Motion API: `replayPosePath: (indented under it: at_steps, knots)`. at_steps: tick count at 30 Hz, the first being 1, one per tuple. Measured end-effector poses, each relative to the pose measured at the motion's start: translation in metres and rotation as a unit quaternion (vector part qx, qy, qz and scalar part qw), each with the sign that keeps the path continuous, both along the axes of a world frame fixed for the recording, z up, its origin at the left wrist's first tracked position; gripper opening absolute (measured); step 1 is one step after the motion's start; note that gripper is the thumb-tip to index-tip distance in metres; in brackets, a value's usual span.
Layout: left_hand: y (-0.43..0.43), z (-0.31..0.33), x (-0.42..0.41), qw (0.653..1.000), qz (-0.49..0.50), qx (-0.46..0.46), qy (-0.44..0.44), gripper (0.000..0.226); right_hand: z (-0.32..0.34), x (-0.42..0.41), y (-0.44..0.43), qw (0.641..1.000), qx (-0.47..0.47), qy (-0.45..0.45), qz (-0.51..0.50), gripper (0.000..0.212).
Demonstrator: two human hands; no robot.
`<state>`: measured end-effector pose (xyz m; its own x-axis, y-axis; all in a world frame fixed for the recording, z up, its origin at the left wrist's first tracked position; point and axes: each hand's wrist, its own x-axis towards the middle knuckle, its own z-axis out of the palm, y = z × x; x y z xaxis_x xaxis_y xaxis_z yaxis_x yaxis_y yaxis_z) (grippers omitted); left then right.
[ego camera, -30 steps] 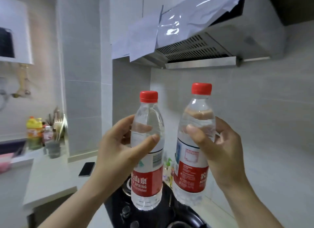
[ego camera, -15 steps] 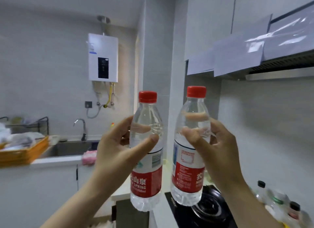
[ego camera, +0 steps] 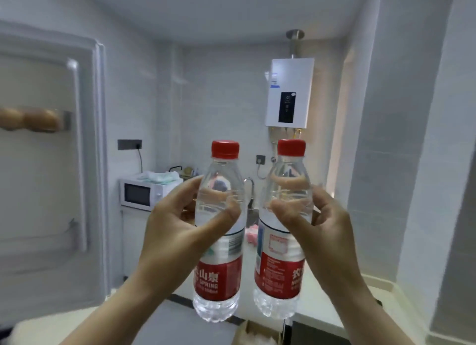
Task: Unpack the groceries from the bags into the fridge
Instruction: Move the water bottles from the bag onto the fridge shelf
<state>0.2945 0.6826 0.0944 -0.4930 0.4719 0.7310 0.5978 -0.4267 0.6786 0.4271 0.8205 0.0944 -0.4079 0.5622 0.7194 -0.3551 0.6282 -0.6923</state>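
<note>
So 2 water bottles, 1 per hand, both upright in mid-air, red caps up. The left hand (ego camera: 170, 236) is wrapped round the clear upper part of the left bottle (ego camera: 219, 280), and the right hand (ego camera: 327, 236) grips the right bottle (ego camera: 279, 275) the same way. The bottles sit just beside each other with a small gap.

My worry is that both grips are on the smooth plastic above the label with the weight hanging below, so a quick swing could let 1 slip. The fridge door (ego camera: 85, 138) stands open on the left with eggs (ego camera: 28, 119) in its rack, and the left bottle could clip the door's edge.

There's open room straight ahead. The surface (ego camera: 334, 308) edge sits low right and a cardboard box (ego camera: 257, 335) is underfoot. The fridge's inside isn't in view, so I can't tell how much shelf space there is.
</note>
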Motion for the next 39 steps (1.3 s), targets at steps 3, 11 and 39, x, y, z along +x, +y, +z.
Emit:
replayPosePath:
  at_steps: [3, 11, 39]
  knots:
    - [-0.015, -0.004, -0.02, 0.998, 0.062, 0.001, -0.019, 0.051, 0.001, -0.043, 0.002, 0.997, -0.001, -0.001, 0.081, 0.038]
    - [-0.066, -0.007, -0.043, 0.961, 0.27, -0.006, -0.055, 0.054, 0.0, -0.139, -0.013, 0.961, -0.002, 0.005, 0.278, 0.06]
    - [-0.326, -0.002, 0.059, 0.789, 0.614, -0.01, -0.031, 0.053, 0.009, -0.177, -0.287, 0.804, 0.007, 0.021, 0.595, 0.042]
